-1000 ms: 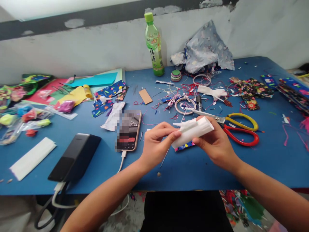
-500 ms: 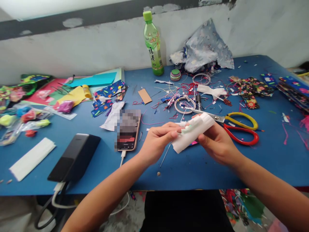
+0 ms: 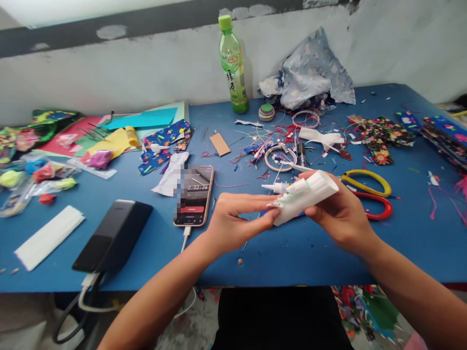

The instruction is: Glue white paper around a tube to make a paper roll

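Between my hands, above the table, is a rolled piece of white paper (image 3: 304,199) with a ragged, green-marked edge along its upper side. My left hand (image 3: 242,218) pinches its left end between thumb and fingers. At the other end, my right hand (image 3: 339,211) grips the roll, thumb in front and fingers behind it. Just behind the roll lies a white nozzle-tipped tube (image 3: 275,187), partly hidden. Scissors with yellow and red handles (image 3: 370,183) lie beyond my right hand, their pivot covered by it.
A phone (image 3: 197,197) on a cable and a black power bank (image 3: 113,236) lie to the left, near a folded white strip (image 3: 49,237). A green tea bottle (image 3: 233,68) stands at the back. Threads, a bangle ring (image 3: 280,158) and fabric scraps (image 3: 383,138) spread across the right.
Both hands have shifted slightly right with the paper roll, which has turned so its open right end shows. The nozzle-tipped tube behind it is more exposed.
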Available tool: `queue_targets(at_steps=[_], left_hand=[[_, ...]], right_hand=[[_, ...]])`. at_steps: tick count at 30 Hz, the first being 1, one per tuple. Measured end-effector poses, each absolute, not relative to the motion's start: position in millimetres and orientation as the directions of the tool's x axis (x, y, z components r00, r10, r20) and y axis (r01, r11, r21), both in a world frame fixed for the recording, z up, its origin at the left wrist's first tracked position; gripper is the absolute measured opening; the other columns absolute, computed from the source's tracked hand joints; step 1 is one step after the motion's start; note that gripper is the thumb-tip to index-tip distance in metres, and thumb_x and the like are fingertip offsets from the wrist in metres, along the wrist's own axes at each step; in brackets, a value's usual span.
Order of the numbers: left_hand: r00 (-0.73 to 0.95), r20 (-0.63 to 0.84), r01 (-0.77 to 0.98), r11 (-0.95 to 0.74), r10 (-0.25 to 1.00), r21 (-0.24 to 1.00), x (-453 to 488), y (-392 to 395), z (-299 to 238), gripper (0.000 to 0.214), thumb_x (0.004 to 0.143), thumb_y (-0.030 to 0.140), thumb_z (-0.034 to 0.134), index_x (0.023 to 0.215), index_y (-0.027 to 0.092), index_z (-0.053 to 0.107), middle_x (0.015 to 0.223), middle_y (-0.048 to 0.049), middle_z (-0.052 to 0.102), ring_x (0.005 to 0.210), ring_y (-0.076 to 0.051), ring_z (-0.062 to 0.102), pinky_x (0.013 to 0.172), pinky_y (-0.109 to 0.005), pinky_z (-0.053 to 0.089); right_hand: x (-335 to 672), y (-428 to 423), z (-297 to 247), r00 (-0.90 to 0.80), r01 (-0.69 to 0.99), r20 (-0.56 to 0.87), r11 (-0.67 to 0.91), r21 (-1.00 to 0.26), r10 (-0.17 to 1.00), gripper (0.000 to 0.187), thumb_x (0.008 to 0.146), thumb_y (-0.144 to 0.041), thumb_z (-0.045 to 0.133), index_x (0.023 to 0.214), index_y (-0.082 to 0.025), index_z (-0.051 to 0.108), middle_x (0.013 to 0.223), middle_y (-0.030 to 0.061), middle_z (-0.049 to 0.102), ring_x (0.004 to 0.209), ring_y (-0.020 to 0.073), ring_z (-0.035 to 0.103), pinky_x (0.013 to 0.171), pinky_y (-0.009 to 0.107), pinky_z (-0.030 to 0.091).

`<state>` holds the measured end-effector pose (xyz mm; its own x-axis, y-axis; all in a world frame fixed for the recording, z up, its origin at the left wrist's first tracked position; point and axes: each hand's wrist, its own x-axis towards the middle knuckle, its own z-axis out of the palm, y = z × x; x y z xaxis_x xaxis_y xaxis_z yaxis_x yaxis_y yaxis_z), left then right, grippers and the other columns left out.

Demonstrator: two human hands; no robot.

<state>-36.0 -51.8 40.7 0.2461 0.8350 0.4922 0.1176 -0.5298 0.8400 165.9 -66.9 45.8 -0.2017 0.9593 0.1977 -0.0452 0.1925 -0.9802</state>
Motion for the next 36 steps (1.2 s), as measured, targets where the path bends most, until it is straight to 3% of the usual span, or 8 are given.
queue_targets(at_steps=[11, 19, 26, 32, 36], left_hand=[[0.407, 0.419, 0.239, -0.538, 0.811, 0.808, -44, -46, 38, 0.015, 0.072, 0.017, 0.074, 0.079, 0.029, 0.079, 0.09, -0.0028, 0.076, 0.071, -0.021, 0.076, 0.061, -0.025, 0.064], [0.447, 0.569, 0.245, -0.706, 0.69, 0.665, -45, -46, 33, 0.016, 0.08, 0.012, 0.069, 0.083, 0.023, 0.08, 0.094, -0.0066, 0.077, 0.071, -0.017, 0.076, 0.063, -0.02, 0.061], [0.387, 0.504, 0.228, -0.61, 0.772, 0.759, -44, -47, 37, 0.016, 0.081, 0.015, 0.069, 0.083, 0.027, 0.079, 0.088, -0.0019, 0.078, 0.078, -0.021, 0.076, 0.066, -0.025, 0.063], [0.4, 0.332, 0.143, -0.416, 0.854, 0.898, -44, -48, 47, 0.013, 0.079, 0.016, 0.072, 0.083, 0.026, 0.08, 0.091, -0.0015, 0.077, 0.081, -0.023, 0.076, 0.071, -0.027, 0.064], [0.415, 0.363, 0.158, -0.459, 0.834, 0.874, -45, -48, 46, 0.015, 0.074, 0.011, 0.074, 0.084, 0.021, 0.08, 0.09, -0.0042, 0.077, 0.076, -0.021, 0.076, 0.065, -0.022, 0.063]], right_hand=[[162, -65, 39, -0.213, -0.005, 0.168, 0.17, -0.985, 0.963, 0.034, 0.081, -0.04, 0.073, 0.11, -0.029, 0.059, 0.104, 0.0032, 0.069, 0.098, 0.0229, 0.068, 0.086, 0.037, 0.059], [163, -62, 35, -0.191, 0.006, 0.156, 0.16, -0.987, 0.969, 0.038, 0.079, -0.042, 0.074, 0.112, -0.028, 0.059, 0.107, 0.0035, 0.069, 0.101, 0.0231, 0.067, 0.09, 0.038, 0.057], [163, -59, 29, -0.2, -0.07, 0.113, 0.101, -0.992, 0.973, 0.044, 0.077, -0.045, 0.075, 0.114, -0.028, 0.06, 0.111, 0.0048, 0.07, 0.108, 0.0254, 0.066, 0.095, 0.043, 0.055], [165, -59, 30, -0.207, -0.119, 0.123, 0.1, -0.988, 0.971, 0.042, 0.077, -0.044, 0.076, 0.113, -0.029, 0.061, 0.114, 0.0041, 0.07, 0.11, 0.0245, 0.066, 0.096, 0.042, 0.055], [165, -58, 31, -0.218, -0.09, 0.157, 0.14, -0.986, 0.963, 0.043, 0.076, -0.042, 0.077, 0.113, -0.027, 0.062, 0.111, 0.0044, 0.07, 0.106, 0.023, 0.067, 0.093, 0.038, 0.057]])
